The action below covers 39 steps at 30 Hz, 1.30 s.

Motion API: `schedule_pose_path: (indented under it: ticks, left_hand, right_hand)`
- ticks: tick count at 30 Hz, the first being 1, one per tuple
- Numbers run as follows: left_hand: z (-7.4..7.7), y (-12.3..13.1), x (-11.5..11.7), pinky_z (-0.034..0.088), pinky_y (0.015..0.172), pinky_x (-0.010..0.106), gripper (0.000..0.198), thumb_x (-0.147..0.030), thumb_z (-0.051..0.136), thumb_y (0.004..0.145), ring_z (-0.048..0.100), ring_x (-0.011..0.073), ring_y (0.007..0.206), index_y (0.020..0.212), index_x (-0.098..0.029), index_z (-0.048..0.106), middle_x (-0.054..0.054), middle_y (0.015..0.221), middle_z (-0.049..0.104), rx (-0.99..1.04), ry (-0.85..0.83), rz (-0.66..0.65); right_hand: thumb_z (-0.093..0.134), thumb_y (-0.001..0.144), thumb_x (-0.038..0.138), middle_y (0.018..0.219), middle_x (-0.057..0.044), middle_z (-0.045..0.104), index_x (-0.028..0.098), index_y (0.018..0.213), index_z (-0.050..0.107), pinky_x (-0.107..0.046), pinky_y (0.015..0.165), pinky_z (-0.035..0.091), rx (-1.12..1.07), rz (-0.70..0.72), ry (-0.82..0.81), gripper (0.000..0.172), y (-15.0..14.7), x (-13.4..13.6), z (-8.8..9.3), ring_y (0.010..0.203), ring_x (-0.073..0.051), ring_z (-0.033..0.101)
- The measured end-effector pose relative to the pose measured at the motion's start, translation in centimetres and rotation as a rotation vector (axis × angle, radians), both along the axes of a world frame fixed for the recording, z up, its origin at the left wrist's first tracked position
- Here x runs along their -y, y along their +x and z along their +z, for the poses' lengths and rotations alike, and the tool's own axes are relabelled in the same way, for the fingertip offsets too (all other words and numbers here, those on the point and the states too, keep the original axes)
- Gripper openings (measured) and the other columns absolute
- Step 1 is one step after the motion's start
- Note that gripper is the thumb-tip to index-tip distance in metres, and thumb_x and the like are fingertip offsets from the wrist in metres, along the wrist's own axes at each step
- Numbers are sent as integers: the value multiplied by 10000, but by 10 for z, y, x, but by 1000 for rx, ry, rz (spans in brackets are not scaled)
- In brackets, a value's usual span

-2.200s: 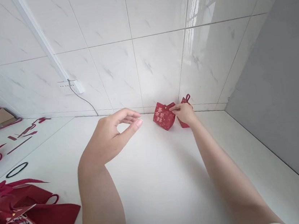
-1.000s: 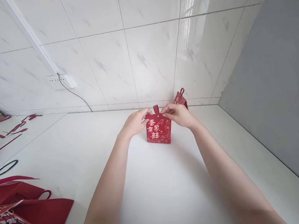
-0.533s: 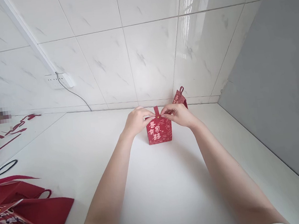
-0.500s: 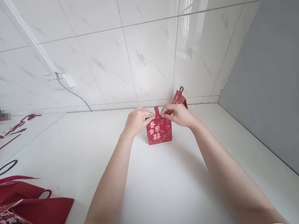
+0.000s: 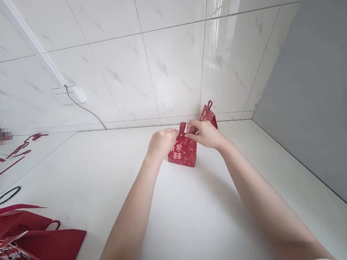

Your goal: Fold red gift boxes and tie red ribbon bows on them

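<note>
A small red gift box point(image 5: 183, 155) with gold characters and a red loop on top stands on the white table point(image 5: 184, 221) near the back wall. My left hand point(image 5: 161, 143) grips its top left side, fingers curled over the upper edge. My right hand point(image 5: 203, 133) pinches the top flap by the loop from the right. A second small red box point(image 5: 208, 114) stands just behind my right hand against the wall.
Flat red box blanks and ribbons point(image 5: 26, 245) lie at the table's near left. A black ring point(image 5: 7, 195) and red strips point(image 5: 18, 150) lie farther left. A wall socket with a cable point(image 5: 69, 95) is on the tiled wall. A grey panel point(image 5: 321, 99) borders the right side.
My left hand came in from mid-air to the box, which was pulled away from the wall and set upright. Since half a second ago the box has turned slightly, my left hand covering more of its front.
</note>
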State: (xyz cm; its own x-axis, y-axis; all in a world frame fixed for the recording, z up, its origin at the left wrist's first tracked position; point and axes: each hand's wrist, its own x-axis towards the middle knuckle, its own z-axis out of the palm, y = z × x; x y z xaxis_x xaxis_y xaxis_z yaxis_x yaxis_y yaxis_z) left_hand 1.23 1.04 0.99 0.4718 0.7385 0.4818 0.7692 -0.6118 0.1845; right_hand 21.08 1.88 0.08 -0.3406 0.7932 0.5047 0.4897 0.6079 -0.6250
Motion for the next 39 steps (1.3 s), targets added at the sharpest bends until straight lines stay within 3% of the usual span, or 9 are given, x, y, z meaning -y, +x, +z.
schedule_pose_path:
  ticks: [5,9,11,16,21,25,31,35,39]
  left_hand:
    - [7,2,7,420,987,339,398,-404,337,951,482,237,1265,1023,-226,686,42,1142,671,245,-295,-104]
    - [11,-11,5,440,980,352,547,-456,594,813,526,253,1212,1319,-267,505,42,1335,556,342,-609,-240]
    - [9,-18,1,449,970,345,605,-392,672,754,548,246,1178,1316,-246,505,59,1335,553,362,-677,-292]
    - [4,-21,-5,471,885,331,352,-324,574,812,598,220,1056,1145,-224,635,49,1177,645,382,-623,-229]
    - [2,-11,-2,460,791,298,306,-374,600,789,613,200,920,1023,-193,678,38,1021,685,402,-611,-219]
    - [-6,-4,-4,412,652,267,285,-420,603,778,567,155,707,790,-143,670,20,763,642,467,-592,-189]
    - [-9,-6,-7,291,544,243,382,-440,585,791,398,89,550,576,-146,471,-30,576,421,503,-625,-298]
    - [-7,-6,-4,339,570,237,339,-440,593,794,454,98,584,641,-148,517,-25,617,484,505,-676,-320]
    - [-11,0,-3,437,689,254,308,-431,677,731,598,154,765,886,-166,659,16,846,665,529,-588,-229]
  right_hand:
    - [537,854,448,826,-38,687,195,796,621,-305,678,508,-84,167,-265,273,0,12,14,756,-178,654]
    - [553,844,476,930,-45,697,189,861,677,-316,809,494,-43,486,-514,313,6,18,23,913,-190,643]
    - [604,806,461,890,-37,699,189,835,692,-308,780,484,44,483,-512,287,9,16,22,866,-186,638]
    - [624,789,459,711,-14,636,193,743,661,-292,591,428,68,125,-196,273,12,8,14,648,-153,561]
    - [580,841,307,1194,-69,582,249,905,728,-360,813,476,21,168,64,171,9,7,13,1128,-250,525]
    - [471,896,245,1437,-9,416,325,1144,661,-416,994,428,33,341,-77,322,8,6,10,1313,-252,401]
    - [478,911,373,1522,55,287,400,1274,553,-412,1100,330,-113,301,-305,372,6,-5,-3,1399,-239,273]
    - [518,883,474,1395,-9,482,324,1161,647,-394,1047,381,-304,322,-400,341,2,-9,-9,1299,-238,424]
    - [597,828,488,998,-31,680,224,878,671,-350,859,473,-410,368,-450,279,6,-10,-10,945,-197,620]
